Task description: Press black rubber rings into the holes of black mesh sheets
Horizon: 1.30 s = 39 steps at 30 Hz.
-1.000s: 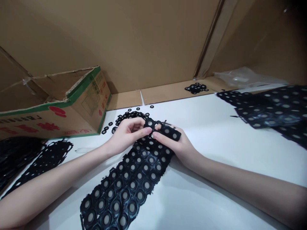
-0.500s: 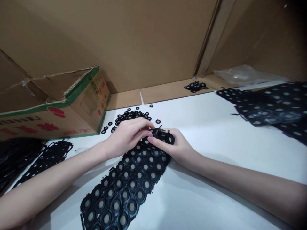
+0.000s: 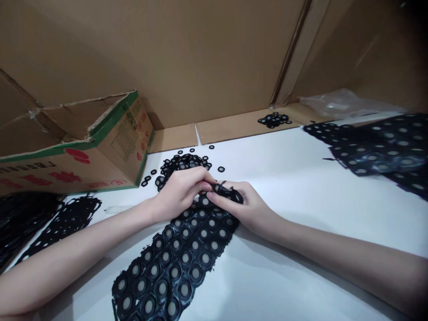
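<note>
Black rubber sheet [image 3: 182, 254] of round white-centred pads lay flat on the white table [image 3: 294, 187], just short of a heap of loose black rings [image 3: 182, 162]. An open cardboard box [image 3: 80, 147] stood to the left; more sheets [image 3: 377, 149] lay at right. The left hand [image 3: 182, 189] and right hand [image 3: 244, 207] pinched the sheet's far edge, fingertips touching.

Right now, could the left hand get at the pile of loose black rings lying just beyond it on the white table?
Probably yes: the left hand sits right beside the pile of loose black rings, with nothing between, though its fingers pinch the black rubber sheet.
</note>
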{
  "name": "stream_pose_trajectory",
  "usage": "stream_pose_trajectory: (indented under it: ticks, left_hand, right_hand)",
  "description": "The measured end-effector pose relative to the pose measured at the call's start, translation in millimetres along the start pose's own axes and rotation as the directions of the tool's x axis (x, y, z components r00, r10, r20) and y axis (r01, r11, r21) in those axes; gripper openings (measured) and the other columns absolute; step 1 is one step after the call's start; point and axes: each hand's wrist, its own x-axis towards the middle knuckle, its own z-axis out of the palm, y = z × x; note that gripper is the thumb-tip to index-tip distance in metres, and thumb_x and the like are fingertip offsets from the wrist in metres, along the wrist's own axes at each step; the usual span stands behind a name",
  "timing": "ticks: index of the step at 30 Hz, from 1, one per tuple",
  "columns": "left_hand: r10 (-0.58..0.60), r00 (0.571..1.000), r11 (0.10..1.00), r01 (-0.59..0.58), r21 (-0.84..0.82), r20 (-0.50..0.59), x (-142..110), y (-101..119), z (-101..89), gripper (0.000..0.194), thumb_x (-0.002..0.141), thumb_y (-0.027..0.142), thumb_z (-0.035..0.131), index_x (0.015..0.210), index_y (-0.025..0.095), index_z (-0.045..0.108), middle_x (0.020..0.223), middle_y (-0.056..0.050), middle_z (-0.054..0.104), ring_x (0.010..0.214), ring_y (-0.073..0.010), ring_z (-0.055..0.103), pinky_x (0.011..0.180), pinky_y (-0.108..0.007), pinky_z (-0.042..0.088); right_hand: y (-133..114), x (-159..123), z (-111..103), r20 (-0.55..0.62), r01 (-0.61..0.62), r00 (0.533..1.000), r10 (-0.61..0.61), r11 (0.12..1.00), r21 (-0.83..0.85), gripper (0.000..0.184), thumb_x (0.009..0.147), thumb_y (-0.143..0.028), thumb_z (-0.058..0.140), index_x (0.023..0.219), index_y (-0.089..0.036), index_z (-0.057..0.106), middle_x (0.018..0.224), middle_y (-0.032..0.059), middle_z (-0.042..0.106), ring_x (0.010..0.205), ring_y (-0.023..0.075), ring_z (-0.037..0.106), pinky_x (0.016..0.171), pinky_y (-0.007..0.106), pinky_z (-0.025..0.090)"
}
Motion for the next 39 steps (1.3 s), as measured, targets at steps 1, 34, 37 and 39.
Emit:
stream_pose_trajectory:
  ticks: [1, 34, 37, 39]
  left_hand:
    - [-0.022, 1.0, 0.999, 0.022, -0.025, -0.009, -0.4, -0.6, 1.3, 0.017, 0.094, 0.016, 0.042, 0.085, 0.015, 0.057, 0.078, -0.003, 0.063, 0.071, -0.0128, 0.058, 0.066, -0.022, 0.043]
    - [-0.465, 0.799, 0.829, 0.241, -0.505, -0.381, 23.6, -38.6, -0.2, 0.034, 0.092, 0.045, 0.044, 0.071, 0.018, 0.049, 0.054, 0.005, 0.04, 0.048, -0.0103, 0.036, 0.049, -0.022, 0.028]
    - [-0.398, 0.795, 0.913, 0.293, -0.285, -0.458, 23.4, -53.5, -11.6, 0.025, 0.09, 0.035, 0.048, 0.075, 0.016, 0.056, 0.061, 0.001, 0.051, 0.054, -0.0112, 0.046, 0.055, -0.023, 0.036]
    - [-0.299, 0.864, 0.948, 0.317, -0.024, -0.406, 19.9, -58.1, -18.2, 0.02, 0.089, 0.029, 0.051, 0.079, 0.015, 0.062, 0.074, -0.002, 0.059, 0.068, -0.0141, 0.054, 0.065, -0.025, 0.041]
  right_hand:
    - [-0.2, -0.1, 0.0, 0.003, -0.003, 1.0, 0.003, 1.0, 0.001, 0.037, 0.081, -0.047, 0.06, 0.062, -0.018, 0.047, 0.063, -0.0031, 0.04, 0.063, 0.0114, 0.037, 0.058, 0.026, 0.031]
    - [-1.3, 1.4, -0.3, 0.038, 0.04, 0.999, -0.036, 0.993, -0.107, 0.024, 0.084, -0.037, 0.058, 0.076, -0.016, 0.066, 0.08, 0.0044, 0.068, 0.079, 0.0184, 0.06, 0.072, 0.029, 0.044]
    - [-1.3, 1.4, -0.3, 0.018, 0.051, 0.999, -0.049, 0.992, -0.116, 0.024, 0.085, -0.037, 0.057, 0.074, -0.017, 0.066, 0.084, 0.0047, 0.07, 0.084, 0.0203, 0.062, 0.075, 0.031, 0.046]
    - [0.9, 2.2, -0.5, -0.004, 0.041, 0.999, -0.041, 0.995, -0.09, 0.022, 0.083, -0.038, 0.06, 0.08, -0.017, 0.067, 0.087, 0.005, 0.071, 0.086, 0.0211, 0.063, 0.076, 0.032, 0.047]
